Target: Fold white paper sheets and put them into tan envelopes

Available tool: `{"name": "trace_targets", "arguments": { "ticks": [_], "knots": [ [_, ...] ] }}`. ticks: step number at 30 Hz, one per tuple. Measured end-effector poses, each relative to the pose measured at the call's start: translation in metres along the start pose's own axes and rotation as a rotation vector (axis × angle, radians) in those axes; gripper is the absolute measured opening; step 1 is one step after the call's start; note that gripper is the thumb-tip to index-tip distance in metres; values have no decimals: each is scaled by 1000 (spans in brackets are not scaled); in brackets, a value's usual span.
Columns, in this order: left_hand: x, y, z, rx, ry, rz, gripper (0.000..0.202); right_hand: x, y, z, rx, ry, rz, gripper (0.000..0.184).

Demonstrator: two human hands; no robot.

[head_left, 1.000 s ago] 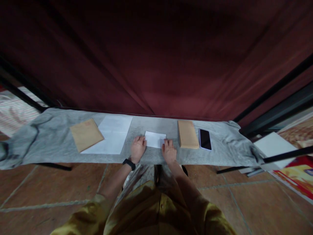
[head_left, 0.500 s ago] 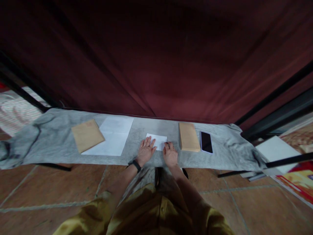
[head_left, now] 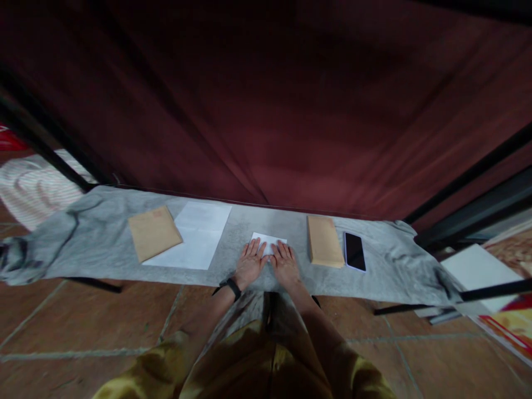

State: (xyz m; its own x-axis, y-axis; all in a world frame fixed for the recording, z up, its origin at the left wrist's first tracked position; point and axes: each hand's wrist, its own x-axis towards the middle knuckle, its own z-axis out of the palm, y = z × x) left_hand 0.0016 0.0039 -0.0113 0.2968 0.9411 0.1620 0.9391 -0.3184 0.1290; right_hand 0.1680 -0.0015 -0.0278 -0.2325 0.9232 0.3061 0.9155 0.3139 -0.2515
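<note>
A small folded white paper [head_left: 269, 240] lies on the grey cloth in front of me, its near part covered by my fingers. My left hand [head_left: 250, 262], with a dark band at the wrist, rests flat on the paper's left side, fingers spread. Pressed flat on its right side is my right hand [head_left: 285, 264], fingers stretched forward. The two thumbs come close together over the paper. Left of my hands are larger white sheets [head_left: 199, 241], partly under a brown envelope [head_left: 154, 233]. On the right stands a stack of brown envelopes [head_left: 325, 241].
A phone [head_left: 354, 251] lies right of the envelope stack. Grey cloth [head_left: 390, 260] covers the narrow table, with a dark red fabric [head_left: 266, 138] hanging behind it. Black metal bars [head_left: 469, 174] slant at both sides. A white box-like object [head_left: 477, 269] sits at far right.
My right hand has moved left onto the folded paper and its fingers, bent before, are now stretched out. My left hand stays flat on it. The whole view has shifted slightly.
</note>
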Motion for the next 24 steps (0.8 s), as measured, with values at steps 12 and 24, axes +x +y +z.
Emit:
{"name": "trace_targets", "arguments": {
  "ticks": [12, 24],
  "knots": [
    [28, -11, 5, 13, 4, -136, 71, -3, 1, 10, -110, 23, 44, 50],
    [12, -11, -2, -161, 112, -333, 57, -5, -3, 14, -56, 111, 109, 55]
  ]
}}
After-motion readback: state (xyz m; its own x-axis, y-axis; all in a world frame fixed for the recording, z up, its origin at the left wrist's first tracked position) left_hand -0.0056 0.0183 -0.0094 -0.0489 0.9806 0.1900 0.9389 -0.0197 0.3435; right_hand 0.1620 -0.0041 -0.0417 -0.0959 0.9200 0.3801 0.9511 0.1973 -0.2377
